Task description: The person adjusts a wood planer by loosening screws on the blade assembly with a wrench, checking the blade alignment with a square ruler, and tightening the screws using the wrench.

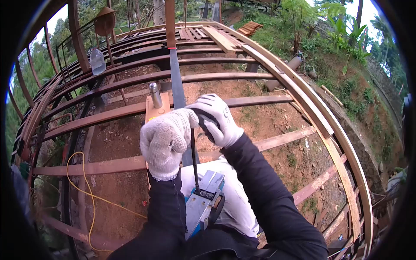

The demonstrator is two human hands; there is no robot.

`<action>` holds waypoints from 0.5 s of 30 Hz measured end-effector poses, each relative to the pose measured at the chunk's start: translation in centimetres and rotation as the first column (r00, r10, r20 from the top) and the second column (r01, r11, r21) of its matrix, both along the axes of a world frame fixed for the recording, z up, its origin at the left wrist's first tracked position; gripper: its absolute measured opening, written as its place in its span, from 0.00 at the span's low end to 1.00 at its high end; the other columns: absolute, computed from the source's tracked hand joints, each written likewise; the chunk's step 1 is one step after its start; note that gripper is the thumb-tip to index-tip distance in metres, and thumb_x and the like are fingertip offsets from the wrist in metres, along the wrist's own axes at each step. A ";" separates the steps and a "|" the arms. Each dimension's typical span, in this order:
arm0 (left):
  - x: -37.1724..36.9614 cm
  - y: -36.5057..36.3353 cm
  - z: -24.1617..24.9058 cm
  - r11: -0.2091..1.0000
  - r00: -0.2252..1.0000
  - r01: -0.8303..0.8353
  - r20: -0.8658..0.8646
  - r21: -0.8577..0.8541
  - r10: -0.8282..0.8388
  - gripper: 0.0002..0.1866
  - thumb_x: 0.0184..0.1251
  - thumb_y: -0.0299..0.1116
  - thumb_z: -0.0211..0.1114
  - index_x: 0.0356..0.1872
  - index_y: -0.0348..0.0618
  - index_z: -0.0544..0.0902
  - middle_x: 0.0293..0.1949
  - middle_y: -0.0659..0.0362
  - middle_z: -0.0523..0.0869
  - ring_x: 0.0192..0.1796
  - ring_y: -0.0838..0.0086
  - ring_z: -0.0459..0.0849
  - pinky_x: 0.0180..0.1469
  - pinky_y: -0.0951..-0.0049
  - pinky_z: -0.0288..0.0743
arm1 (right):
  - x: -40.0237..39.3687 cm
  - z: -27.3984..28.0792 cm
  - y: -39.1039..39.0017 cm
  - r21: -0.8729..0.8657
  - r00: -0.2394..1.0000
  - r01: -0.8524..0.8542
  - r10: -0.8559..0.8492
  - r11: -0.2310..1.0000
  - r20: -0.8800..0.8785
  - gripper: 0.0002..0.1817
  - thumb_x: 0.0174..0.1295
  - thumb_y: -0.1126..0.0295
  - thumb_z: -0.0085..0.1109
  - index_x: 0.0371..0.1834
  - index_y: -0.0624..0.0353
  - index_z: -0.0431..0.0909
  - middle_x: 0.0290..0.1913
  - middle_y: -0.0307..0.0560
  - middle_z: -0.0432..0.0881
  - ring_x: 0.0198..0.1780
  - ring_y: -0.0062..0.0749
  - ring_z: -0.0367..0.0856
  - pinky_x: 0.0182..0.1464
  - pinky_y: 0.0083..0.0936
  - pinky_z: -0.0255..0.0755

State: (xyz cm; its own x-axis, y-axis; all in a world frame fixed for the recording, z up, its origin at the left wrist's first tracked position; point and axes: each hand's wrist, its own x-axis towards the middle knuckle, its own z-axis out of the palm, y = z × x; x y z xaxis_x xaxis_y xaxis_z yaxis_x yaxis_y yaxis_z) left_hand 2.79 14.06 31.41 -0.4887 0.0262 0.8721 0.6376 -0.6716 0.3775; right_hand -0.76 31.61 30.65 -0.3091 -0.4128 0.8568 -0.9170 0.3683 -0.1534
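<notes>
My left hand (167, 141), in a white knitted glove, is closed in a fist in front of me. Beside it, my right hand (216, 118), in a white glove with dark markings, curls its fingers round something dark. The two hands touch or nearly touch. A thin black cord (194, 158) runs taut from between them down to a blue power tool with a grey metal plate (207, 190). That tool rests at my lap, against my light trousers (236, 195). What exactly each hand grips is largely hidden by the gloves.
Wooden beams (117, 113) cross above bare earth, with a long curved timber edge (333, 104) on the right. A metal flask (155, 95) stands on a board ahead. A clear bottle (97, 62) is at the left. A yellow cord (92, 197) loops lower left.
</notes>
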 end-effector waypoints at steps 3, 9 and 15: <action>-0.9 -0.6 -0.4 0.998 0.990 0.068 -0.128 0.012 -0.066 0.30 0.84 0.44 0.54 0.14 0.43 0.70 0.15 0.58 0.72 0.20 0.69 0.70 0.36 0.59 0.69 | 0.0 0.2 -0.2 0.072 0.998 0.047 -0.045 0.996 -0.034 0.23 0.51 0.69 0.65 0.54 0.60 0.83 0.45 0.54 0.87 0.50 0.56 0.83 0.60 0.46 0.73; -2.3 -1.3 -0.6 0.999 0.902 0.016 -0.431 -0.030 -0.027 0.17 0.78 0.42 0.54 0.30 0.41 0.75 0.25 0.57 0.76 0.27 0.67 0.74 0.37 0.58 0.72 | 0.0 0.4 -3.4 0.073 0.942 0.330 -0.323 0.941 -0.090 0.10 0.56 0.67 0.69 0.41 0.53 0.84 0.33 0.50 0.86 0.34 0.51 0.85 0.39 0.39 0.76; 1.8 -1.8 0.0 0.589 0.356 -0.798 -0.686 0.131 0.635 0.22 0.70 0.46 0.60 0.47 0.32 0.84 0.38 0.50 0.87 0.36 0.63 0.84 0.38 0.69 0.76 | 0.8 0.4 -4.5 -0.073 0.938 0.338 -0.342 0.938 -0.050 0.07 0.59 0.66 0.68 0.30 0.55 0.81 0.26 0.53 0.82 0.29 0.54 0.84 0.33 0.40 0.75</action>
State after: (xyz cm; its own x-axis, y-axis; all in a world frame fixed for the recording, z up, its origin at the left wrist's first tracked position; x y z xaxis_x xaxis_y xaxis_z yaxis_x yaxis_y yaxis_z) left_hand 4.61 12.30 31.46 0.2302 0.1415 0.9628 0.9463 0.1983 -0.2554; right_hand 0.02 27.07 31.01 -0.3683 -0.2378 0.8988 -0.7470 0.6512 -0.1338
